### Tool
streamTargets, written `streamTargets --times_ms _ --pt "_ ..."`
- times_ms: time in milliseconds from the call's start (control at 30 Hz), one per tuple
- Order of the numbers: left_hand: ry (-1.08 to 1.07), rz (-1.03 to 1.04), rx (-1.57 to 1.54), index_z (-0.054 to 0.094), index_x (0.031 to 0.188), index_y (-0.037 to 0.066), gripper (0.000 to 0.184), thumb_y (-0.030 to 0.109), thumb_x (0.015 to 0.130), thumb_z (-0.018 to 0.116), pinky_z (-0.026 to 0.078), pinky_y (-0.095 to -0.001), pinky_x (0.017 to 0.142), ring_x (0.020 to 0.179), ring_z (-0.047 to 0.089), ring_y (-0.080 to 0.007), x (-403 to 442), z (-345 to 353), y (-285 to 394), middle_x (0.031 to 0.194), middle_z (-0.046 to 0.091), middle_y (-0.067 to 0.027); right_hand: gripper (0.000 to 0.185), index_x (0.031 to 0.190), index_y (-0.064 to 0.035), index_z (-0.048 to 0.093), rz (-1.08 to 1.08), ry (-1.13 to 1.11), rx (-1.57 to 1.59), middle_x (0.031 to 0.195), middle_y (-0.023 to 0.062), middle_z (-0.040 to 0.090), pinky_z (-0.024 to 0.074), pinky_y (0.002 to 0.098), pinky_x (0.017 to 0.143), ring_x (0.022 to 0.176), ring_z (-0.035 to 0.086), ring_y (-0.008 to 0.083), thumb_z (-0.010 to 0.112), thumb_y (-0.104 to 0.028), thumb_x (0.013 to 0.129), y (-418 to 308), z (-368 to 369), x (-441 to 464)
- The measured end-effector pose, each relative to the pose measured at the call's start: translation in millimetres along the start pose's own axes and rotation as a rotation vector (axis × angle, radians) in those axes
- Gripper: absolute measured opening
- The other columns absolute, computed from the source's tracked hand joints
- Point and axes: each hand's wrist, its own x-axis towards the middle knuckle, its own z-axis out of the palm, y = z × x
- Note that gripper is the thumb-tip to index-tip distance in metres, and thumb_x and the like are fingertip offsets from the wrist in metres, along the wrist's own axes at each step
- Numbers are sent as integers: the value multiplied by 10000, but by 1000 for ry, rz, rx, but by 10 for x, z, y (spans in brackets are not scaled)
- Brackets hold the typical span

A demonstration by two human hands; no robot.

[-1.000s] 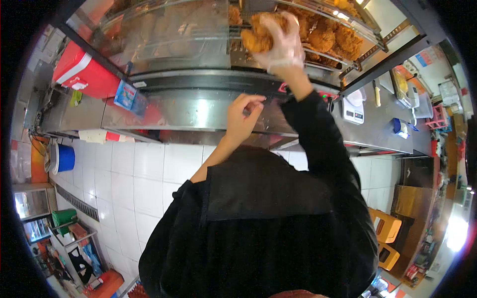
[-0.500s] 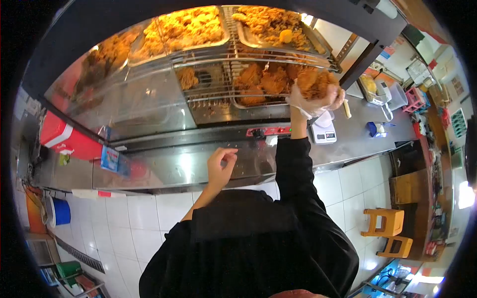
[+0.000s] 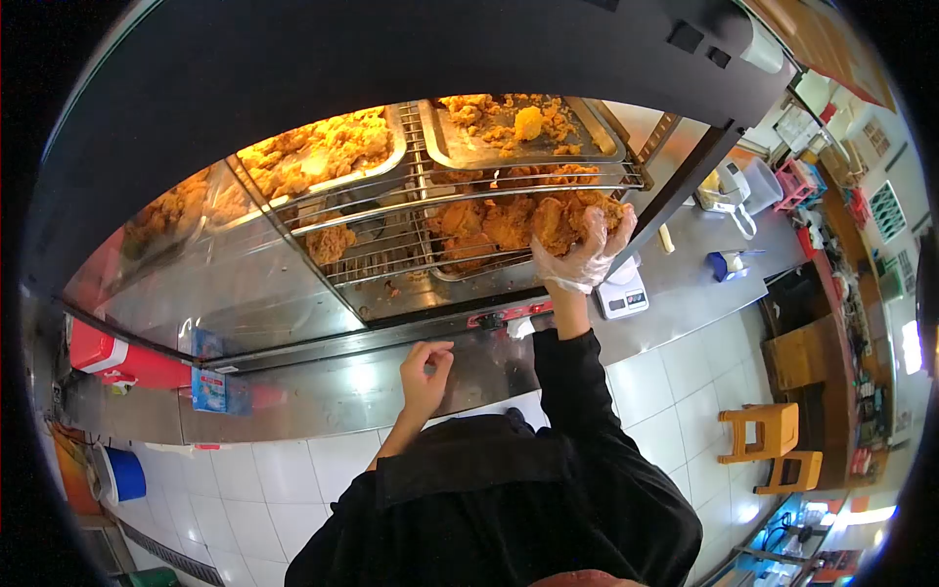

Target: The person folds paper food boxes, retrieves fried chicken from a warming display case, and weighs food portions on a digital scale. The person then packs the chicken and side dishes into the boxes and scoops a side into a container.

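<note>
In a clear plastic glove, my right hand (image 3: pixel 585 258) is closed round a piece of fried chicken (image 3: pixel 554 227) at the right end of the lower rack in the warming cabinet. That piece is right beside other fried chicken pieces (image 3: pixel 507 223) on the lower tray; whether it rests on them I cannot tell. My bare left hand (image 3: pixel 424 380) hovers over the steel counter's front edge, its fingers curled in and thumb meeting the index finger, with nothing visible in them. A single fried piece (image 3: pixel 330 244) sits farther left on the wire rack (image 3: pixel 386 262).
Trays of smaller fried pieces (image 3: pixel 328 152) fill the upper shelf. The cabinet's dark post (image 3: pixel 690 186) stands just right of my right hand. A white scale (image 3: pixel 623 296) is on the counter, with a red cooler (image 3: pixel 122 354) at far left. Orange stools (image 3: pixel 758 432) stand on the floor.
My right hand has brought the fried chicken down and slightly left, in to the lower tray's right end. The view has tilted, so the cabinet appears lower. My left hand stays curled.
</note>
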Motion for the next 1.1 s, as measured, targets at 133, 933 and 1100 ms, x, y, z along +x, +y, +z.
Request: streamTargets --times_ms 133,933,1100 --pt "-17 7 2 654 936 32 144 26 794 628 435 -230 617 660 543 -104 83 65 -30 765 587 -47 813 1204 -179 399 2 -80 -10 1388 268 229 400 545 940 1230 330 499 838 -328 536 54 -37 49" --pt "-43 44 -40 658 953 42 159 35 797 630 420 -224 627 659 529 -93 48 127 53 760 572 -25 925 1211 -71 396 126 -65 -23 1254 182 356 360 456 979 1157 400 363 882 -389 491 -116 -20 223" --pt "-38 49 -45 659 945 41 156 41 792 630 426 -232 617 645 535 -101 13 96 102 748 579 -32 917 1233 -25 435 329 95 65 1272 211 430 324 459 1016 1215 375 378 888 -353 506 -115 186 -104"
